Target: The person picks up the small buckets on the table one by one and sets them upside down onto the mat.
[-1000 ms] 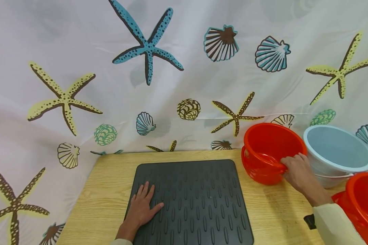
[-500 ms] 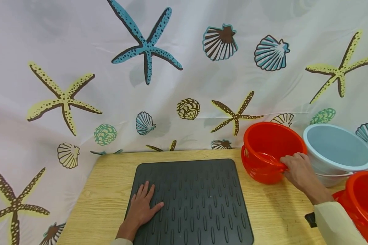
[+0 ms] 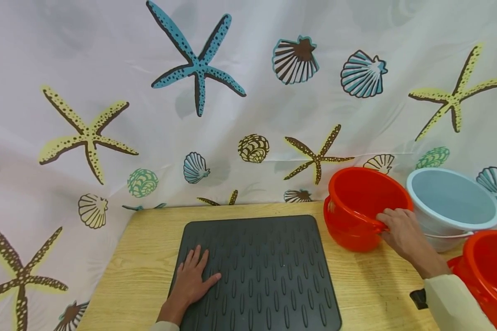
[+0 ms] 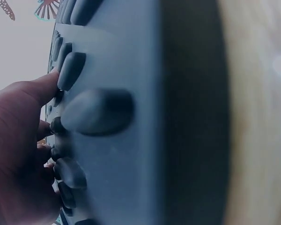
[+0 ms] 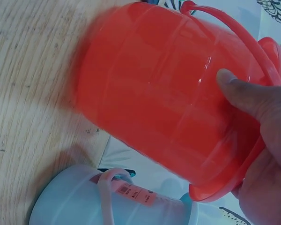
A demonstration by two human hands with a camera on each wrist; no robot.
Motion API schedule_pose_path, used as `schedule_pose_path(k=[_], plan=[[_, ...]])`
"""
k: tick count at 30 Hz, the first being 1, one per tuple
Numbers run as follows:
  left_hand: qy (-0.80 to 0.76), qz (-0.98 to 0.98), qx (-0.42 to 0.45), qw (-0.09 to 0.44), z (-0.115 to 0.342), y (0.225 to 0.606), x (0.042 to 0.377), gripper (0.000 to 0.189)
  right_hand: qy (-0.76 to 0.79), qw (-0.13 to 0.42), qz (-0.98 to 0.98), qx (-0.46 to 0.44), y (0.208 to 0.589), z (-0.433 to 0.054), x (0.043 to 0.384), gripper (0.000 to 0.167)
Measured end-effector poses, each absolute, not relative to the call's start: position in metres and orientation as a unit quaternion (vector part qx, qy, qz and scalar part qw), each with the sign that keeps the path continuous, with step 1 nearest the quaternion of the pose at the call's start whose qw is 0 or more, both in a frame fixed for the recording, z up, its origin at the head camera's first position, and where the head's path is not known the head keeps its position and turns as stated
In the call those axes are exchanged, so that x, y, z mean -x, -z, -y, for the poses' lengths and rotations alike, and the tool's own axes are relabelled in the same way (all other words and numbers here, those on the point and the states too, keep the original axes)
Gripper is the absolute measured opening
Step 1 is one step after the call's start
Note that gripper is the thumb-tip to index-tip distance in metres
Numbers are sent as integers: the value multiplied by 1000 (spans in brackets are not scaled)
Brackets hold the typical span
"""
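My left hand lies flat on the left side of a dark grey ridged rubber mat, fingers straight and spread. In the left wrist view its fingers rest among the mat's raised ridges. At the mat's far right corner is a glossy red bucket, its inside bare. My right hand grips this bucket at its near right rim, beside the handle. The right wrist view shows the thumb against the bucket's outer wall, below the red handle; the other fingers are mostly hidden by the rim.
A light blue bucket with a pale handle and an orange label stands right of the red one. Nearer, a second red bucket is partly cut off. All sit on a wooden table before a seashell-print cloth.
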State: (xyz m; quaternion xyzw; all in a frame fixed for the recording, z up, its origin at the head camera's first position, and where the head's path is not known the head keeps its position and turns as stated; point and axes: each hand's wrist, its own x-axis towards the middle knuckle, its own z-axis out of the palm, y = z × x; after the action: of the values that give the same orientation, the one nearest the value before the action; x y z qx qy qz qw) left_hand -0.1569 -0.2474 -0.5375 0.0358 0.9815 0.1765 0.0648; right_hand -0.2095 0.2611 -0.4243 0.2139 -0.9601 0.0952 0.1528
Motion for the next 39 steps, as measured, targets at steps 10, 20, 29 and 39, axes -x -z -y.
schedule_pose_path(k=[10, 20, 29, 39], plan=[[-176, -982, -36, 58, 247, 537, 158, 81, -124, 129, 964, -198, 420, -258, 204, 22], [-178, -982, -37, 59, 247, 535, 158, 81, -181, 138, 954, -194, 407, -251, 197, 21], [-177, -982, -35, 61, 248, 541, 158, 80, -242, 136, 940, -199, 396, -244, 186, 20], [-179, -981, -37, 60, 247, 540, 159, 81, -357, 29, 922, -147, 379, -239, 175, 29]])
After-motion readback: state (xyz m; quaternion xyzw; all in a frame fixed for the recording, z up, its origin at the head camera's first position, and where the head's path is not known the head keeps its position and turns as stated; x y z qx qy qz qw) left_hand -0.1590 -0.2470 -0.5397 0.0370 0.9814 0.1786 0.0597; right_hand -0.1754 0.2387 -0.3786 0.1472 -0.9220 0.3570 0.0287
